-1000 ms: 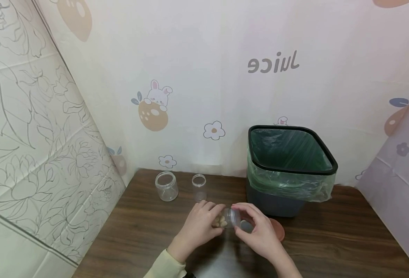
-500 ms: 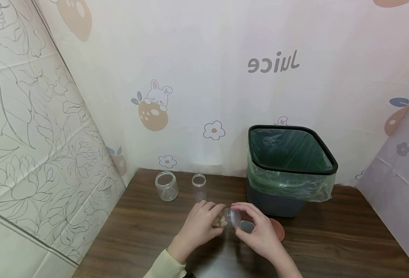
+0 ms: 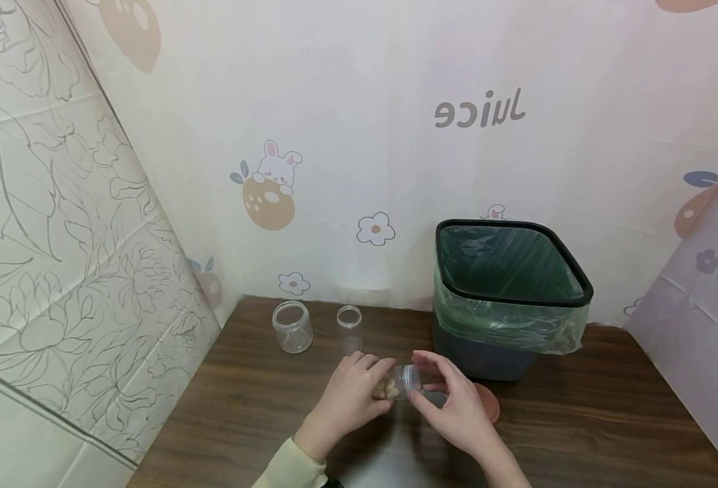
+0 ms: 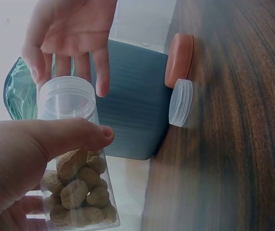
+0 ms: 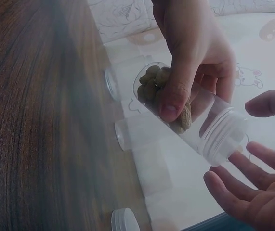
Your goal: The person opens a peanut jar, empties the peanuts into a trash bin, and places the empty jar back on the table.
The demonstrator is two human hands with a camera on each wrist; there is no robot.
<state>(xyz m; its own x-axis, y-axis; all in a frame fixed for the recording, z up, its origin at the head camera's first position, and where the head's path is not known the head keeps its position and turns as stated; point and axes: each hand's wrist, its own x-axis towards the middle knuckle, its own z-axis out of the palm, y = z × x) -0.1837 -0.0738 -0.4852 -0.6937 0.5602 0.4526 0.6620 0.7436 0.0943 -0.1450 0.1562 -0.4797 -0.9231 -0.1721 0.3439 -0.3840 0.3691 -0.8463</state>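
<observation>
My left hand (image 3: 352, 400) grips a clear plastic jar (image 4: 109, 192) tilted on its side above the table, thumb across its wall. Unshelled peanuts (image 4: 74, 193) lie toward the jar's bottom, partly behind the fingers. A translucent ridged screw lid (image 5: 222, 137) covers the mouth end, which points right. Around that end my right hand (image 3: 459, 410) is spread, its fingers loosely bent; the right wrist view shows a gap between thumb and lid, with other fingertips close to the rim.
Behind the left hand stand a wide clear jar (image 3: 293, 332) and a narrower one (image 3: 350, 332), both lidless. A lined bin (image 3: 481, 356) stands back right. In front of it a translucent lid (image 4: 181, 103) and an orange-pink lid (image 4: 179, 60) rest on the wooden table (image 3: 578, 420).
The right hand's fingers and thumb have loosened and spread from the jar's lid, index finger lifting slightly. The left hand and its jar have stayed in place.
</observation>
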